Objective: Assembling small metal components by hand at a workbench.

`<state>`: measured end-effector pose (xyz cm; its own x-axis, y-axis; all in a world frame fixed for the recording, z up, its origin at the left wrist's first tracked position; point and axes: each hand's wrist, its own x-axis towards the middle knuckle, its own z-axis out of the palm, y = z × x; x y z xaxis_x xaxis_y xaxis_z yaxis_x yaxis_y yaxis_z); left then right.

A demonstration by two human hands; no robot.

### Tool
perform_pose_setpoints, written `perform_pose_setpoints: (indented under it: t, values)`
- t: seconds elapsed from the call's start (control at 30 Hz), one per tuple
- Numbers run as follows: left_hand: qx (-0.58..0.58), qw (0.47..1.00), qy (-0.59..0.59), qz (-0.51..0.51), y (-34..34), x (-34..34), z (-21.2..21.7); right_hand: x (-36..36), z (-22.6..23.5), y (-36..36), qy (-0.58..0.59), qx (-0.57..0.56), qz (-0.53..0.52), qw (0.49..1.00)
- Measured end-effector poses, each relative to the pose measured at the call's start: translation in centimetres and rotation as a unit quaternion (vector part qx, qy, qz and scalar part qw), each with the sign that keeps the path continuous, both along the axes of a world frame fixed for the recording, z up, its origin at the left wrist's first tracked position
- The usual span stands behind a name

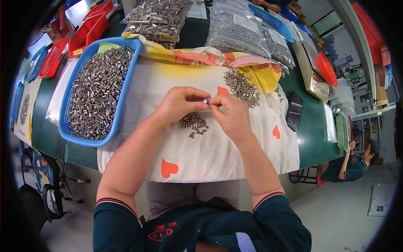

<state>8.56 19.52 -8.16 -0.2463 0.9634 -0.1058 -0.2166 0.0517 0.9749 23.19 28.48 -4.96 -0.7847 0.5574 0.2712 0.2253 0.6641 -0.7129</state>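
Above the middle of a white cloth point(201, 161) with red hearts, my two hands meet at the fingertips. My left hand point(180, 103) is closed, pinching a small silvery metal sleeve point(206, 100) between thumb and index finger. My right hand point(230, 112) is closed too, its thumb and index finger pressed together at the sleeve's right end; whether they hold a second small part is hidden. Just below lies a small pile of metal sleeves point(194, 122), partly covered by my left hand. A larger pile of metal sleeves point(242, 88) sits beyond my right hand.
At left stands a blue basket point(64, 119) full of small metal sleeves. Clear bags of metal parts point(153, 19) lie at the back, behind a bunched yellow cloth edge point(268, 77). A phone point(294, 111) rests on the green table at right. Another person point(350, 166) sits farther right.
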Motion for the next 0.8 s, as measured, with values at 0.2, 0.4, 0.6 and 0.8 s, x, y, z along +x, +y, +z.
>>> perform_pose_setpoints:
  t: [0.2, 0.4, 0.6, 0.8]
  values:
    - [-0.015, 1.0, 0.018, 0.005, -0.2, 0.0, 0.5, 0.0, -0.3, -0.1, 0.037, 0.005, -0.011, 0.999]
    - [-0.023, 1.0, 0.013, -0.014, -0.3, -0.3, 0.2, 0.3, 0.5, 0.5, -0.026, -0.117, 0.004, 0.993]
    - [-0.047, 0.998, 0.033, -0.032, -0.2, -0.2, 0.9, 1.8, 0.4, 4.3, 0.006, -0.077, -0.099, 0.992]
    - [-0.063, 0.991, 0.081, -0.08, -0.7, -0.4, 1.3, 2.1, -1.2, 5.5, -0.15, 0.095, -0.112, 0.978]
